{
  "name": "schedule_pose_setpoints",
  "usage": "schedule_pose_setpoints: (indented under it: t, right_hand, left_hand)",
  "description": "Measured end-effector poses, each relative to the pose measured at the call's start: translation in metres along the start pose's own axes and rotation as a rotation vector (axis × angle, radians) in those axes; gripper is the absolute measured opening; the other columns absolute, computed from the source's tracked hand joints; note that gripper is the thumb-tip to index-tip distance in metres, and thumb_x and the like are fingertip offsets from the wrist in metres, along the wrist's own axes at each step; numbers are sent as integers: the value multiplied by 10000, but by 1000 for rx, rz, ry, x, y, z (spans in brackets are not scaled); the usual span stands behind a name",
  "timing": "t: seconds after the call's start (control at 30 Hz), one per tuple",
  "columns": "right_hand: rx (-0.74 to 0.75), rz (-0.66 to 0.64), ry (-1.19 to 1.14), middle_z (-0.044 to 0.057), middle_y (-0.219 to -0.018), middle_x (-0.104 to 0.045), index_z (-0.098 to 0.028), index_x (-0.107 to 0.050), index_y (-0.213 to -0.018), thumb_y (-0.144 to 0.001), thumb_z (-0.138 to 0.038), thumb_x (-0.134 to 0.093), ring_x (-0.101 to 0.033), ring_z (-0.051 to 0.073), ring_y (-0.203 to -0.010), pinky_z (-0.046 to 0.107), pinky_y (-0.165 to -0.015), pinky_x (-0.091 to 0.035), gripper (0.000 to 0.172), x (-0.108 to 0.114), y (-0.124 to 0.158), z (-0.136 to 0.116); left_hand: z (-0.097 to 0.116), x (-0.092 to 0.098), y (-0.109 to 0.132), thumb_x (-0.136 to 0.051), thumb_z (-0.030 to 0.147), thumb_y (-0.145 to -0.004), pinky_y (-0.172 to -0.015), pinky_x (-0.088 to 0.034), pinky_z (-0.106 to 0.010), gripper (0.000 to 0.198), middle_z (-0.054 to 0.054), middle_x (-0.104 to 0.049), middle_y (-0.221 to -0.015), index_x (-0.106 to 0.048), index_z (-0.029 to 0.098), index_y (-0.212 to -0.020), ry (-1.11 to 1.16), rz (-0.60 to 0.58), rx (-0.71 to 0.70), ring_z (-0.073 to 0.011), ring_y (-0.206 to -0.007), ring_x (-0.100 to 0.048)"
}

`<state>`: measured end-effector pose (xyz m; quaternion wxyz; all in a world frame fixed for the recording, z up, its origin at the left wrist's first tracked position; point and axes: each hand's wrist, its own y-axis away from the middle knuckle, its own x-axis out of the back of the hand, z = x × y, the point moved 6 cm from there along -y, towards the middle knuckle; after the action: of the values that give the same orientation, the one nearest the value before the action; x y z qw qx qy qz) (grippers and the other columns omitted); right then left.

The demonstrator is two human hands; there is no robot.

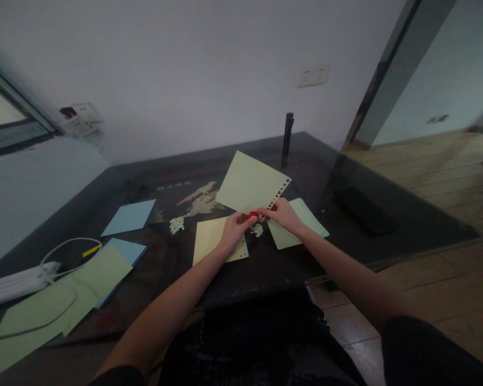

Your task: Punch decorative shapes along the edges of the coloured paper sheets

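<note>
A pale yellow sheet of paper (pixel 251 179) is held tilted above the table, with a row of small punched shapes, some heart-like, along its right edge. My left hand (pixel 234 229) is closed around a small red paper punch (pixel 253 215) at the sheet's lower corner. My right hand (pixel 282 213) pinches the sheet's punched edge beside the punch, its fingertips close to the left thumb. Beneath the hands lies a small pile of paper bits (pixel 257 230). Another yellow sheet (pixel 209 236) with a punched edge lies under my left forearm; pale green sheets (pixel 285 238) lie by my right wrist.
On the dark glass-topped table (pixel 173 279), more paper bits (pixel 176 224) and a blue sheet (pixel 131 216) lie to the left. Green sheets (pixel 104 268), a white power strip (pixel 16 284) and its cable are nearer. A black upright object (pixel 287 140) stands behind; a dark flat object (pixel 364 210) lies right.
</note>
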<state>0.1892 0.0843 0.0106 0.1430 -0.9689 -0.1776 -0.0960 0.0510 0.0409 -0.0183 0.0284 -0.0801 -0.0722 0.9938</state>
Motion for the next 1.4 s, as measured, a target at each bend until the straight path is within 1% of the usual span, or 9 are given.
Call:
schedule_pose_setpoints:
  t: [0.23, 0.37, 0.63, 0.73, 0.93, 1.0, 1.13, 1.23, 1.4]
  right_hand:
    - [-6, 5, 9, 58, -657, -686, -128, -664, -732, -699, -343, -690, -609, 152, -507, 290, -525, -522, 219, 0, 0, -1]
    - [-7, 21, 31, 54, -654, -681, -130, -661, -726, -700, -338, -688, -607, 158, -527, 294, -536, -517, 211, 1, -1, 3]
    - [-28, 23, 32, 60, -643, -674, -123, -658, -719, -696, -351, -681, -605, 161, -525, 299, -537, -512, 230, 3, -3, 6]
    - [-43, 31, 37, 64, -628, -672, -117, -654, -708, -694, -351, -676, -605, 158, -513, 288, -527, -504, 235, 4, -2, 5]
    - [-46, 64, 32, 65, -623, -674, -121, -646, -689, -684, -384, -676, -604, 156, -517, 273, -513, -499, 265, 7, -1, 2]
    - [-46, 79, 21, 69, -641, -679, -123, -646, -696, -679, -394, -678, -609, 163, -528, 284, -516, -503, 274, 8, -1, 1]
    - [-49, 102, 8, 76, -674, -688, -126, -653, -723, -674, -397, -685, -618, 172, -551, 299, -528, -509, 277, 10, -1, 1]
    - [-42, 117, 17, 74, -650, -683, -133, -645, -690, -678, -403, -685, -616, 166, -548, 293, -528, -508, 274, 12, -1, -1]
    - [-38, 164, 20, 58, -568, -654, -148, -617, -612, -666, -426, -697, -601, 163, -505, 288, -515, -503, 295, 19, -2, -3]
  left_hand:
    - [-1, 0, 0, -779, 354, -662, -946, -434, -401, 389, -124, -720, -1011, -697, 114, -956, 11, -10, 33, -250, -970, -655]
    - [-2, 0, -1, -773, 356, -672, -946, -437, -407, 388, -132, -717, -1012, -698, 105, -959, 7, -20, 45, -254, -964, -656]
    - [-4, 0, -2, -781, 394, -653, -955, -424, -417, 444, -141, -708, -1034, -695, 112, -985, 13, -49, 71, -263, -991, -644]
    - [-4, 0, -1, -792, 383, -639, -943, -430, -416, 440, -136, -705, -1036, -691, 119, -975, 5, -50, 94, -255, -976, -644]
    - [-4, 0, 0, -795, 366, -633, -897, -454, -384, 367, -106, -709, -951, -673, 125, -880, -22, -67, 124, -219, -905, -646]
    - [-4, -1, 1, -795, 354, -631, -897, -454, -379, 359, -98, -705, -942, -664, 127, -877, -25, -71, 129, -210, -898, -644]
    - [-5, 1, 0, -804, 299, -618, -901, -459, -375, 376, -94, -698, -951, -642, 127, -910, -26, -64, 132, -202, -909, -639]
    - [-6, 3, -1, -804, 256, -614, -902, -468, -381, 402, -100, -691, -992, -628, 133, -953, -41, -75, 131, -201, -930, -634]
    - [-2, 1, -2, -789, 188, -617, -946, -456, -414, 446, -115, -682, -1043, -627, 137, -1029, -175, -135, 92, -205, -962, -631]
